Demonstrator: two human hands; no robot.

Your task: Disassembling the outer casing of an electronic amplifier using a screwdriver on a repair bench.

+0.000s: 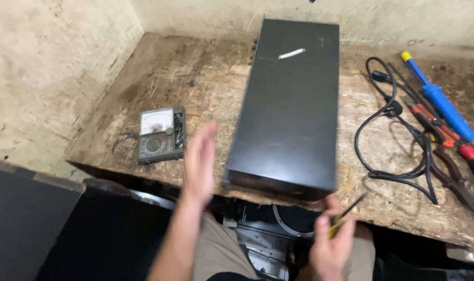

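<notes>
My left hand (199, 165) was open, fingers straight and together, holding nothing. It hung in the air, blurred, just beside the near left corner of the black box (289, 104), between the box and the meter (161, 134). I could not tell whether it touched the box.

My right hand (331, 244) was clenched around a screwdriver (346, 212) with a yellow and black handle. Its thin dark shaft pointed up and to the right, with the tip over the bench edge just right of the box's near right corner.

The box lay flat on the worn wooden bench (195, 78), long and closed, its near end at the front edge and its far end close to the back wall. A small pale streak showed on its top near the far end.

The meter lay face up to the left of the box, with a white dial above a round knob.

To the right of the box lay a black cable (388, 140) in loops. Beyond it were a blue soldering iron (443, 101) and red-handled pliers (435, 127), lying side by side.
</notes>
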